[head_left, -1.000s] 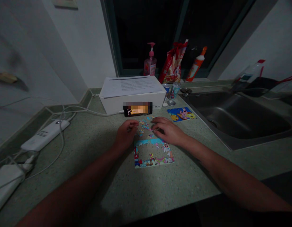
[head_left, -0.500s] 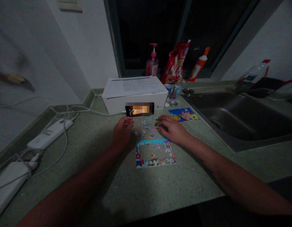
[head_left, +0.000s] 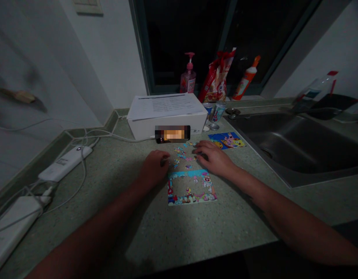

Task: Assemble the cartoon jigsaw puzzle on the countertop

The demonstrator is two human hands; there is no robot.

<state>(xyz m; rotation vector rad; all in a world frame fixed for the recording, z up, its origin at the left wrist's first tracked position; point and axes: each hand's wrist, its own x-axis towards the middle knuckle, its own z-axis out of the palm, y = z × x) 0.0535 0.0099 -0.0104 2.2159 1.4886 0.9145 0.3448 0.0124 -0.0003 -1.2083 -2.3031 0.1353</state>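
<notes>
My left hand (head_left: 155, 166) is at the left of the loose jigsaw pieces (head_left: 181, 153), thumb and forefinger pinched on what looks like a small puzzle piece, mostly hidden by the fingers. Across the pile, my right hand (head_left: 214, 158) rests with curved fingers and a gap between thumb and forefinger; its fingertips are beside a few pieces. Closer to me lies a partly assembled jigsaw puzzle (head_left: 193, 173), its border joined around a bare middle with a few loose pieces in it. A blue picture card (head_left: 226, 140) with cartoon figures lies beyond my right hand.
A lit phone (head_left: 173, 134) leans on a white box (head_left: 167, 124) topped with printed paper. Cans (head_left: 218, 112) stand beside it. The sink (head_left: 300, 143) is at right; power strips (head_left: 65, 162) and cables are at left. Bottles and a red bag (head_left: 216, 77) line the windowsill.
My left hand has moved slightly right and toward me, closing its fingers where a loose piece lay. My right hand stays almost in place. The view has shifted a little.
</notes>
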